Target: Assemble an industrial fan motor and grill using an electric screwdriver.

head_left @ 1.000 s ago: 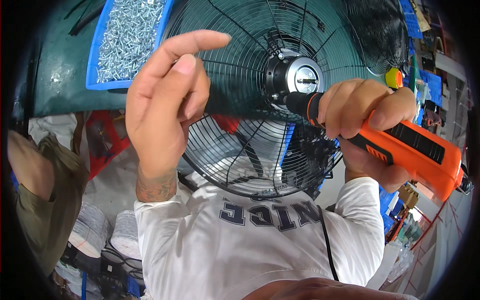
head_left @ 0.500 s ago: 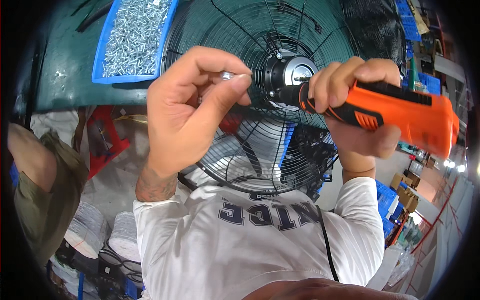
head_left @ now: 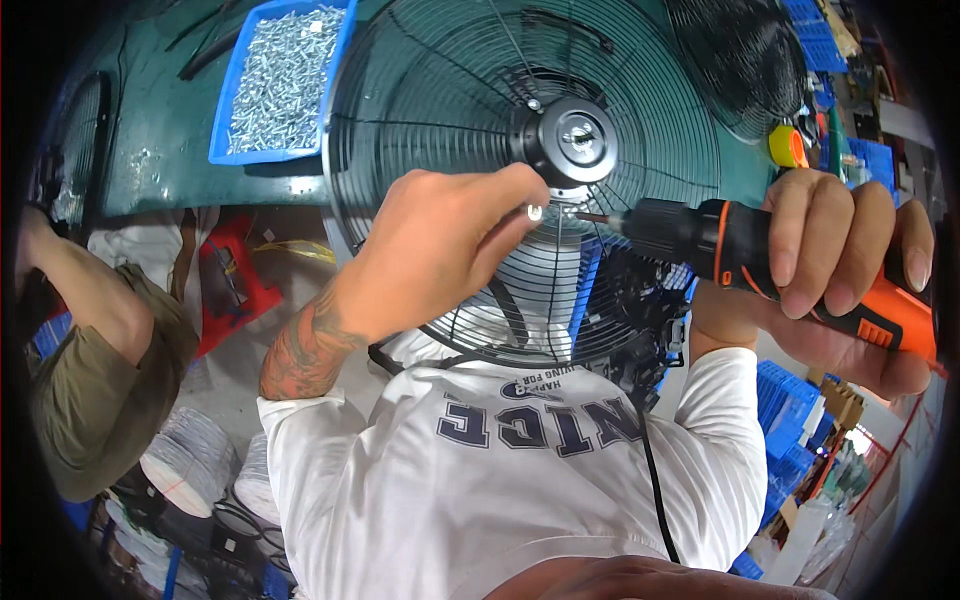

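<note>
A round black wire fan guard (head_left: pixel 440 130) with a fan motor (head_left: pixel 577 140) at its centre lies on the green work surface. Just below the motor, my left hand (head_left: pixel 430 245) pinches a shiny screw (head_left: pixel 535 212) between thumb and fingertips. My right hand (head_left: pixel 830 250) grips an orange and black cordless screwdriver (head_left: pixel 735 240) from the right side. Its bit points left at the screw, with a small gap between them. The screw's shank is mostly hidden by my fingers.
A blue tray (head_left: pixel 218 135) full of loose screws stands left of the guard. At the upper right are another black fan guard (head_left: pixel 745 70) and a yellow-orange roll (head_left: pixel 788 146). Another person's arm (head_left: pixel 95 285) is at the left, near a red object (head_left: pixel 235 285).
My left hand has moved right toward the motor's lower side, turning over with the screw. The screwdriver has drawn back to the right, uncovering the motor. The view has shifted a little.
</note>
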A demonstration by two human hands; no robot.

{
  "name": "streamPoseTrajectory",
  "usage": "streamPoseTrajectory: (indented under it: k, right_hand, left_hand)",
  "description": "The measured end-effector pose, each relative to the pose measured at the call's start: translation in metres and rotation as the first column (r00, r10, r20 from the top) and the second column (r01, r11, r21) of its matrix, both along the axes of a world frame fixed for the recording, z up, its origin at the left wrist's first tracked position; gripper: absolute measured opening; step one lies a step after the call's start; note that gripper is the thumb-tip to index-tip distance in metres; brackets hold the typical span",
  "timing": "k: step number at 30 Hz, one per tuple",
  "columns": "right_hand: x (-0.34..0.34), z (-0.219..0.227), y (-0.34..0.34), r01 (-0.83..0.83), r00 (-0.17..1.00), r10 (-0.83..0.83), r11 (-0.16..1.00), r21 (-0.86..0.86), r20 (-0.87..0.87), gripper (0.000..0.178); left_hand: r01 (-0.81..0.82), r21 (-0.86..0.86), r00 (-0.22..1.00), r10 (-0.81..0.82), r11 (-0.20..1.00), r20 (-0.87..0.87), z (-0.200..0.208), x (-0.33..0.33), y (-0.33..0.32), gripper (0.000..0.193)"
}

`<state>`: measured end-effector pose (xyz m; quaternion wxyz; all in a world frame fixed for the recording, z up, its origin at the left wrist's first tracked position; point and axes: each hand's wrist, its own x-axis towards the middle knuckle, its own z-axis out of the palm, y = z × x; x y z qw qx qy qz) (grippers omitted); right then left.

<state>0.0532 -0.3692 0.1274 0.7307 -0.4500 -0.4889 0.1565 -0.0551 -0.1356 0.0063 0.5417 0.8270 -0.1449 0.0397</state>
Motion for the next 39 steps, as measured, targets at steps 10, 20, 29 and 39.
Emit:
streamPoseTrajectory:
  k: [10,20,29,39]
  right_hand:
    - [-0.011,-0.014,-0.012,-0.022,1.0,0.022,0.999,0.039,0.016,0.059]
    - [-0.011,-0.029,-0.016,-0.095,0.995,0.094,0.995,0.016,0.017,0.063]
    - [0.013,-0.039,-0.046,0.029,0.991,-0.016,0.995,-0.094,0.132,0.07]
    - [0.023,-0.082,-0.037,0.189,0.981,-0.192,0.98,-0.065,-0.032,0.071]
  left_hand:
    - [0.081,0.051,0.996,-0.079,0.995,-0.047,0.012,-0.011,-0.023,0.016]
    - [0.055,0.131,0.997,-0.048,0.99,-0.052,0.008,-0.017,-0.037,0.019]
    - [-0.433,-0.587,0.881,0.458,0.684,-0.116,0.002,-0.002,0.069,0.019]
    - [-0.403,-0.783,0.914,0.179,0.473,-0.363,0.008,0.027,0.04,0.054]
